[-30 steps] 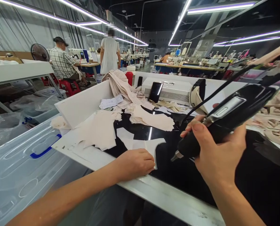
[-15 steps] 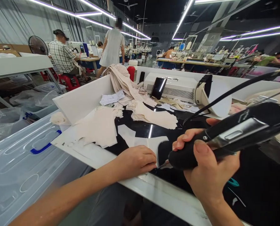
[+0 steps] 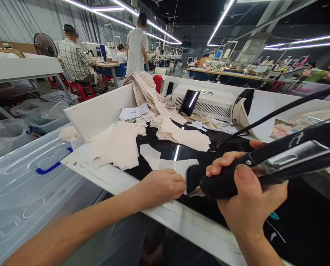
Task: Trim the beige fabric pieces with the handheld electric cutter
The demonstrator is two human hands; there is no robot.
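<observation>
While my right grip (image 3: 253,192) is wrapped round the tool (image 3: 289,159) near the piece (image 3: 165,163) on the table (image 3: 189,220), a slip could catch my left grip (image 3: 163,187) — can't tell if it's pinching or resting.

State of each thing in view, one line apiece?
Left hand: curled, resting on white piece; grip unclear
Right hand: closed around black tool
Black tool: held aslant; on or off unclear
White piece: spread on black tabletop
Left cloth pile: layered, edges uneven
Phone: propped, tilted
Ceiling light: lit
Fan: spinning or stopped, unclear
</observation>
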